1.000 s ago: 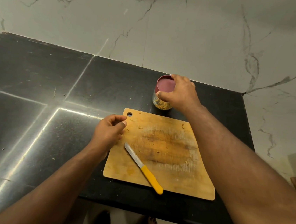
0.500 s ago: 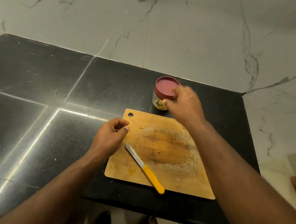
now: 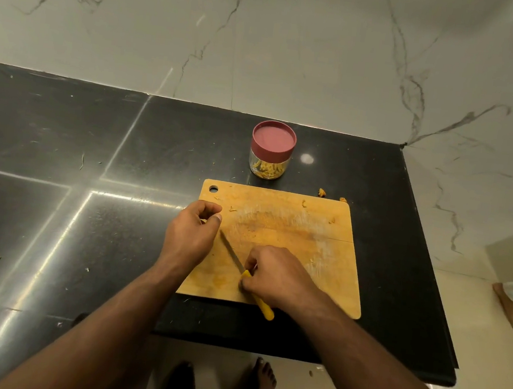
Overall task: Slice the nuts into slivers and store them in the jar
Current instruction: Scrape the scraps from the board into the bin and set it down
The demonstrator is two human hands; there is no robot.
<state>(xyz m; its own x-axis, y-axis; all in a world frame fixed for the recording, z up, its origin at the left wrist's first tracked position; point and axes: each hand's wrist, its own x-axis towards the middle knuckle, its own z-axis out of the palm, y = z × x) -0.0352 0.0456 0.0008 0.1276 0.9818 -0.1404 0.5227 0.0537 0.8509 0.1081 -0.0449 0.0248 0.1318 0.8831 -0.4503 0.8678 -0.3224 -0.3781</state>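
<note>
A clear jar (image 3: 270,165) with nut slivers in its bottom stands on the black counter just behind the wooden cutting board (image 3: 292,230). A dark pink lid (image 3: 273,139) covers it. My right hand (image 3: 275,275) grips the yellow handle of a small knife (image 3: 231,252), whose blade lies flat on the board pointing up and left. My left hand (image 3: 192,235) rests at the board's left edge with fingers curled and thumb against the index finger; I cannot see whether anything is inside. A few nut crumbs (image 3: 304,203) lie on the board.
Two nut bits (image 3: 322,192) lie on the black counter (image 3: 95,145) behind the board's right corner. A marble wall backs the counter, which ends close to the board's right and front. My bare feet show below, and another person's foot (image 3: 509,303) at far right.
My right hand left the jar's lid, came back to the near side of the board and took hold of the knife handle. My left hand stayed curled at the board's left edge.
</note>
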